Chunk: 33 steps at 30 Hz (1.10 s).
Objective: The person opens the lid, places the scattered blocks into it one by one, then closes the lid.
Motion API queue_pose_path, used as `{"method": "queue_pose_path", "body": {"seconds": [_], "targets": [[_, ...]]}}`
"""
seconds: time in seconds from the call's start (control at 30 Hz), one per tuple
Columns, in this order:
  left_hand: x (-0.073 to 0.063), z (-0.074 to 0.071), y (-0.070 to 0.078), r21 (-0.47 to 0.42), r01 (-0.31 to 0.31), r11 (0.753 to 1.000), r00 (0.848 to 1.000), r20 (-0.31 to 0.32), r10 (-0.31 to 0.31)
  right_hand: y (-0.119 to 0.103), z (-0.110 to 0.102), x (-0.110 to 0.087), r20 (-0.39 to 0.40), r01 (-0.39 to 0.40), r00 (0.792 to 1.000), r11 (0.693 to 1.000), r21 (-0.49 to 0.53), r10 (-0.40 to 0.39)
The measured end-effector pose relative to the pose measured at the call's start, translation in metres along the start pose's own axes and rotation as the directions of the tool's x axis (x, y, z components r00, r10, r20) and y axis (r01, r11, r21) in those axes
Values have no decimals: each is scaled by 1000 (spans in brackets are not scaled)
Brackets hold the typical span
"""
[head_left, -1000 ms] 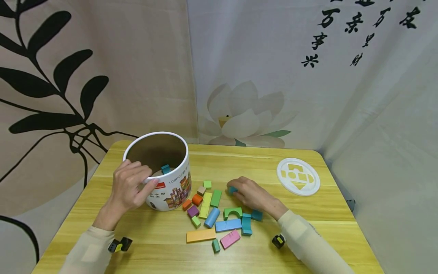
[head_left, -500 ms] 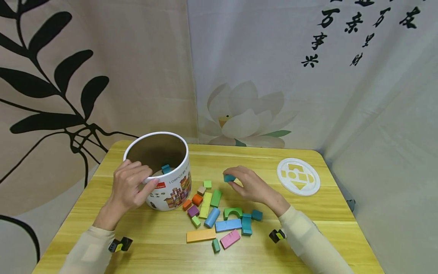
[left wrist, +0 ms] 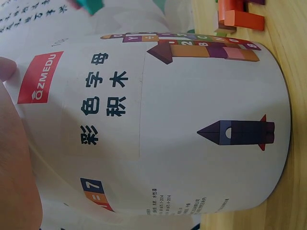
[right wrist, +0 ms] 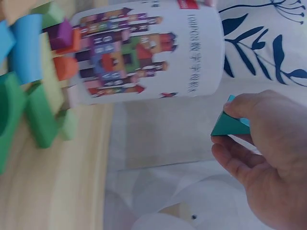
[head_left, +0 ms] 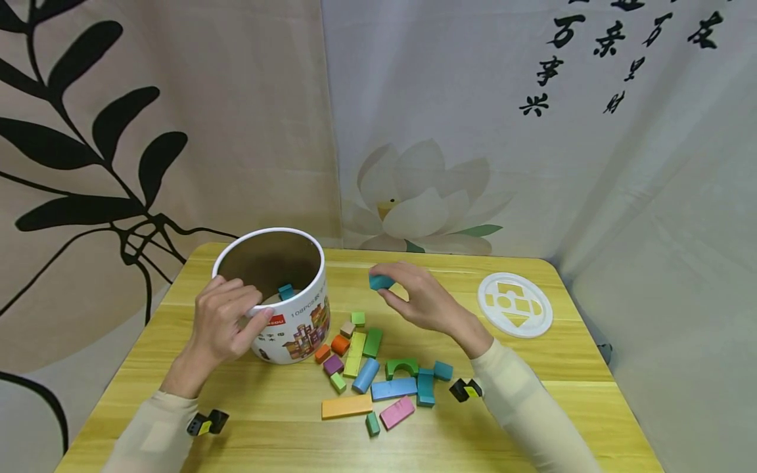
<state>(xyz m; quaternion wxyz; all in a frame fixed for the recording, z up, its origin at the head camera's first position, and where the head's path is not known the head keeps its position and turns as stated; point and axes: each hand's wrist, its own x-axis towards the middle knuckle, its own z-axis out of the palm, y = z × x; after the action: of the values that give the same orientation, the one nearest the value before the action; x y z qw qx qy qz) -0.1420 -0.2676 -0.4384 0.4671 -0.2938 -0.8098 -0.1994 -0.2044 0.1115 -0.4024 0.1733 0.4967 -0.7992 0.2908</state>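
Observation:
My left hand (head_left: 227,322) grips the near rim of a white printed bucket (head_left: 296,332), thumb outside and fingers over the edge. A blue block (head_left: 286,292) shows inside it. Raised above the table, my right hand (head_left: 422,299) pinches a teal triangular block (right wrist: 229,125) between thumb and fingers, to the right of the bucket. Below lie loose blocks: a green arch (head_left: 402,366), a blue cylinder (head_left: 367,375), a yellow plank (head_left: 355,355), an orange plank (head_left: 347,407) and several others. In the left wrist view the bucket's side fills most of the picture.
A white round lid (head_left: 515,305) with cut-out shapes lies at the table's right. The wooden table (head_left: 485,433) ends at a printed curtain (head_left: 437,131) behind. Several blocks are spread close to the bucket's right side.
My right hand has lifted the teal block off the table and carried it up and left toward the bucket. My left hand stays on the rim.

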Motion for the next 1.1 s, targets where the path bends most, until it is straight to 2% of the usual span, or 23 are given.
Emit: {"method": "queue_pose_path", "body": {"seconds": [0.2,0.37,0.67,1.1], "targets": [[0,0,0,1,0,1000,1000,-1,0,-9,-7,30,-67,59,996,998,-16,-60],[0,1,1,0,6,1000,1000,-2,-6,-17,-9,53,-83,82,993,997,-4,-82],[0,-1,0,-2,2,1000,1000,-5,-2,-32,-5,89,-51,110,993,993,34,-108],[0,0,-1,-10,10,1000,1000,4,-10,-40,15,126,54,103,993,993,60,-107]]}}
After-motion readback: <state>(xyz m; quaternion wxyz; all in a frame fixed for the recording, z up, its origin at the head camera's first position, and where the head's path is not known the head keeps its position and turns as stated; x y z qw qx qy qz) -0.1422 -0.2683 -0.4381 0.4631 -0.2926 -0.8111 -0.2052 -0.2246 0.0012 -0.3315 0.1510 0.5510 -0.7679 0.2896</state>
